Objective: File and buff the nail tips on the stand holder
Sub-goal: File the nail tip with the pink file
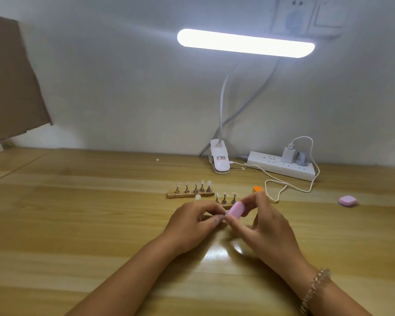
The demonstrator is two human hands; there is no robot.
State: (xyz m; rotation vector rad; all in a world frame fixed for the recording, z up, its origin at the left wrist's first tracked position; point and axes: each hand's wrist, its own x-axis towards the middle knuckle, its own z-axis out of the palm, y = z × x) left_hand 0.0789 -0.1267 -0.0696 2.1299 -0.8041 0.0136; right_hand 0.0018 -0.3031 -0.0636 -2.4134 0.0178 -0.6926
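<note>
Buffing step — just in front of the stand holder (pixel 227 205), your left hand (pixel 192 222) pinches a nail tip (pixel 224 214), your right hand (pixel 267 224) grips the pink buffer (pixel 236 209) against it; next, apply light, even strokes.

Head-worn camera faces forward and down, close over the desk (pixel 78 224).

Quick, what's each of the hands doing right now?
Left hand: pinching what looks like a nail tip.
Right hand: holding the pink buffer block.
</note>
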